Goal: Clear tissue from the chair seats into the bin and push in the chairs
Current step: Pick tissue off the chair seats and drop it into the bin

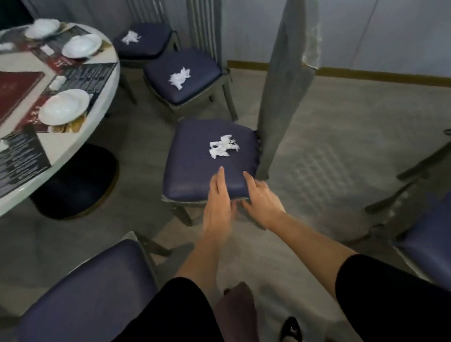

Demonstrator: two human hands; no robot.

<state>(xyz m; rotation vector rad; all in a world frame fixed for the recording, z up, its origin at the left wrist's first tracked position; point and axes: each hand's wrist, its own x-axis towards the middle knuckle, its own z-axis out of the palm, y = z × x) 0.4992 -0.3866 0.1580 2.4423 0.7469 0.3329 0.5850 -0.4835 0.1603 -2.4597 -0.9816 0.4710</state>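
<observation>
Crumpled white tissue (223, 146), ragged & torn-looking, lying mid navy seat (190, 169). L hand (217, 199) & R hand (262, 199) at seat's front edge, fingers straight, gripping nothing.

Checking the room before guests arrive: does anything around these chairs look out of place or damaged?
Yes. Crumpled tissue lies on the nearest seat, the middle seat and the far seat. Those chairs stand pulled out from the table. The nearest chair's backrest looks worn or torn along its edge.

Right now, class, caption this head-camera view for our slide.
Left hand and right hand reach over a navy cushioned chair seat toward crumpled white tissue.
</observation>
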